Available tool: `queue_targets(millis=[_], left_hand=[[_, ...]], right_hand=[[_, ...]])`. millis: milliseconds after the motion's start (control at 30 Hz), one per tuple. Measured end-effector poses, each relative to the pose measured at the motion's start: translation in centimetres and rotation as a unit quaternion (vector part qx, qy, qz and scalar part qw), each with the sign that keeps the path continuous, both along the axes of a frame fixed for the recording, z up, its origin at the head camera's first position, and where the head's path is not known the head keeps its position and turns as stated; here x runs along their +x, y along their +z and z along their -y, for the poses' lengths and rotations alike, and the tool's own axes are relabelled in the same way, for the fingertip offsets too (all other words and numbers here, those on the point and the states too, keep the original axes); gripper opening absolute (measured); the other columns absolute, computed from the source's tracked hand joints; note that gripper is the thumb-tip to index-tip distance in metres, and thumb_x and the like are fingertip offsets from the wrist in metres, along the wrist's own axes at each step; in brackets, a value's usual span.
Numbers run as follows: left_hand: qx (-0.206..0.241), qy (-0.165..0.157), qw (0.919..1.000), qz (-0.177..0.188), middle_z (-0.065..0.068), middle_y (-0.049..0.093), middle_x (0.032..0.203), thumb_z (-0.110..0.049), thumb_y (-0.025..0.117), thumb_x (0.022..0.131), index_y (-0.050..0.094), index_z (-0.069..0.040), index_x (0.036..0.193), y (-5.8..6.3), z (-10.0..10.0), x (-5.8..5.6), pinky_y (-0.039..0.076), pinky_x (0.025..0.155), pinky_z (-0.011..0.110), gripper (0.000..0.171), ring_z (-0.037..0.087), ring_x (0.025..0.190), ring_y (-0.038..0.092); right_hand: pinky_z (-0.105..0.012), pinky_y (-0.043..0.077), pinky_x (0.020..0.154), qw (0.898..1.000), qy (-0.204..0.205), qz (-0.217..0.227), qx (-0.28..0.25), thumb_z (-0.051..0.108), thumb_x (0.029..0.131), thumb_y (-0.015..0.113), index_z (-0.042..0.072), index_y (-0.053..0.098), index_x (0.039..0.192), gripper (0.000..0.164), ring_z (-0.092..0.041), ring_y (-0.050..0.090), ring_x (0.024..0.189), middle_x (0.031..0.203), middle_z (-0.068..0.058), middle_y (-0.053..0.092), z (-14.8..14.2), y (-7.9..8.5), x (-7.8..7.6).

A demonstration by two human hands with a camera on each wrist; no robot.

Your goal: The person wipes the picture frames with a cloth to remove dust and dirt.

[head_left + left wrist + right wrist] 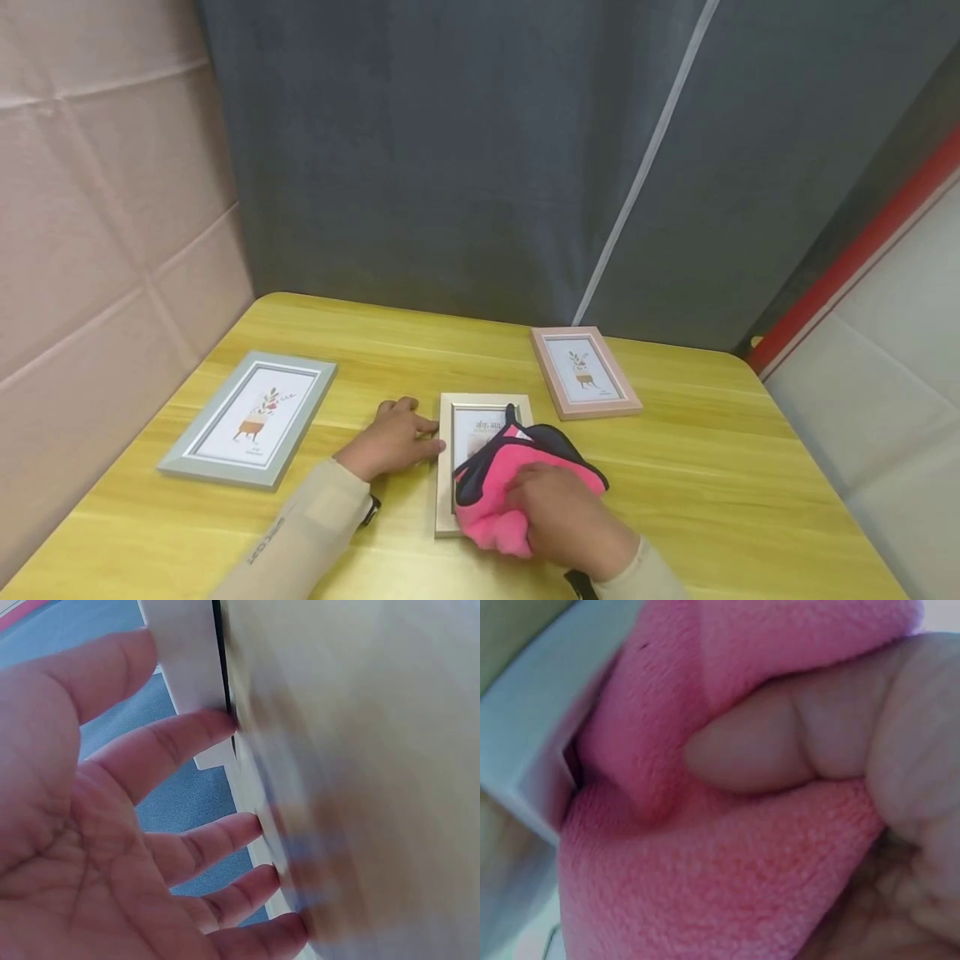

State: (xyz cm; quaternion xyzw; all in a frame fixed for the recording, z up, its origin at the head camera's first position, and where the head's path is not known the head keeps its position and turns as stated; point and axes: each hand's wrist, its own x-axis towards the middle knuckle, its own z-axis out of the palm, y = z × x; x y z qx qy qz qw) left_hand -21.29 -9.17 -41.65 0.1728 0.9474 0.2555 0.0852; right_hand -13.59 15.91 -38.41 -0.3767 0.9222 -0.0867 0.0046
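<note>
- Cream frame [465, 429]: lying flat on the counter [712, 483], between the two grips; lower right part under the cloth, upper left border bare, some lettering readable as print beyond the cloth.
- Cloth [487, 492]: pink with dark edging, bunched over the frame, overhanging its right side in the head view.
- Left grip [393, 442]: bare hand, relaxed and holding nothing; thumb against the frame's left edge. The left wrist view adds spread fingers [176, 746], tips against a pale blurred surface; cannot tell which. Palm visible there only.
- Right grip [555, 508]: closed on the cloth from above in the head view. The right wrist view adds the thumb [757, 739] sunk in a fold and the fuzzy weave; a pale edge just beside the cloth also shows there.
- Grey frame [251, 421]: flat, to the left, well apart from both grips; drawing of a potted plant visible. Head view only.
- Pink frame [585, 373]: flat, farther back and right, near the cloth but apart from it; similar drawing. Head view only.
- Dark curtain [450, 167]: behind the counter.
</note>
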Motion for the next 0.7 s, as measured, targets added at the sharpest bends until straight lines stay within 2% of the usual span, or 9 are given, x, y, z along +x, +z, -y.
queue_targets(millis=[67, 167, 267, 333, 433, 500, 600, 700], left_hand=[[0.001, 0.001, 1.0000, 0.002, 0.032, 0.041, 0.145, -0.037, 0.069, 0.093, 0.071, -0.007, 0.122, 0.0, 0.0, 0.0, 0.038, 0.102, 0.064, 0.043, 0.054, 0.127, 0.036], [0.000, 0.004, 1.0000, 0.007, 0.031, 0.041, 0.146, -0.038, 0.069, 0.092, 0.071, -0.007, 0.122, -0.1, -0.1, 0.1, 0.037, 0.102, 0.064, 0.043, 0.053, 0.128, 0.036], [0.000, 0.010, 0.9999, 0.012, 0.031, 0.041, 0.145, -0.038, 0.069, 0.092, 0.071, -0.007, 0.122, -0.2, 0.0, 0.1, 0.038, 0.102, 0.064, 0.043, 0.052, 0.128, 0.036], [0.001, 0.013, 0.9998, 0.016, 0.030, 0.041, 0.146, -0.038, 0.069, 0.092, 0.071, -0.008, 0.122, -0.3, 0.1, 0.2, 0.038, 0.102, 0.063, 0.043, 0.051, 0.128, 0.036], [0.003, 0.015, 0.9997, 0.020, 0.029, 0.040, 0.147, -0.039, 0.069, 0.092, 0.071, -0.009, 0.123, -0.4, 0.0, 0.1, 0.038, 0.102, 0.064, 0.043, 0.050, 0.129, 0.035], [0.004, 0.013, 0.9997, 0.019, 0.029, 0.040, 0.147, -0.039, 0.069, 0.092, 0.071, -0.009, 0.123, -0.4, 0.0, 0.1, 0.038, 0.102, 0.064, 0.043, 0.050, 0.130, 0.035], [0.005, 0.014, 0.9997, 0.017, 0.029, 0.040, 0.147, -0.039, 0.068, 0.092, 0.071, -0.009, 0.123, -0.3, 0.0, 0.1, 0.038, 0.102, 0.064, 0.043, 0.051, 0.130, 0.034], [0.005, 0.015, 0.9998, 0.015, 0.029, 0.039, 0.148, -0.039, 0.067, 0.093, 0.071, -0.008, 0.124, -0.2, -0.1, 0.1, 0.037, 0.102, 0.065, 0.043, 0.052, 0.130, 0.034]], right_hand=[[-0.021, 0.046, 0.067, 1.000, -0.001, -0.007, -0.003, -0.004, 0.065, 0.070, 0.023, 0.058, 0.058, 0.030, -0.005, 0.049, 0.069, 0.066, 0.018, 0.049, -0.3, 0.0, -0.1], [-0.020, 0.046, 0.069, 1.000, 0.008, 0.001, -0.008, -0.006, 0.065, 0.068, 0.023, 0.061, 0.061, 0.030, -0.004, 0.049, 0.070, 0.068, 0.018, 0.049, -0.6, -0.2, -0.4], [-0.023, 0.051, 0.082, 0.999, 0.017, 0.020, -0.023, -0.008, 0.070, 0.067, 0.022, 0.073, 0.077, 0.031, -0.005, 0.059, 0.083, 0.083, 0.015, 0.062, -1.2, -0.2, -0.7], [-0.029, 0.052, 0.089, 0.998, 0.019, 0.028, -0.050, -0.012, 0.072, 0.063, 0.021, 0.077, 0.090, 0.040, -0.009, 0.063, 0.095, 0.097, 0.011, 0.068, -1.9, 0.1, -1.0], [-0.040, 0.051, 0.096, 0.993, 0.019, 0.021, -0.117, -0.014, 0.074, 0.060, 0.018, 0.077, 0.105, 0.048, -0.018, 0.063, 0.111, 0.118, 0.002, 0.069, -3.3, 1.1, -1.4], [-0.045, 0.051, 0.096, 0.987, 0.010, -0.003, -0.159, -0.016, 0.072, 0.060, 0.017, 0.076, 0.109, 0.052, -0.022, 0.062, 0.115, 0.125, 0.000, 0.067, -4.6, 1.7, -1.9], [-0.051, 0.051, 0.096, 0.978, -0.041, -0.037, -0.200, -0.017, 0.072, 0.063, 0.016, 0.075, 0.113, 0.054, -0.027, 0.061, 0.117, 0.127, -0.002, 0.066, -7.0, 2.5, -2.6], [-0.058, 0.048, 0.095, 0.967, -0.128, -0.049, -0.215, -0.021, 0.072, 0.059, 0.013, 0.073, 0.118, 0.059, -0.033, 0.059, 0.118, 0.128, -0.006, 0.065, -9.8, 3.1, -3.1]])
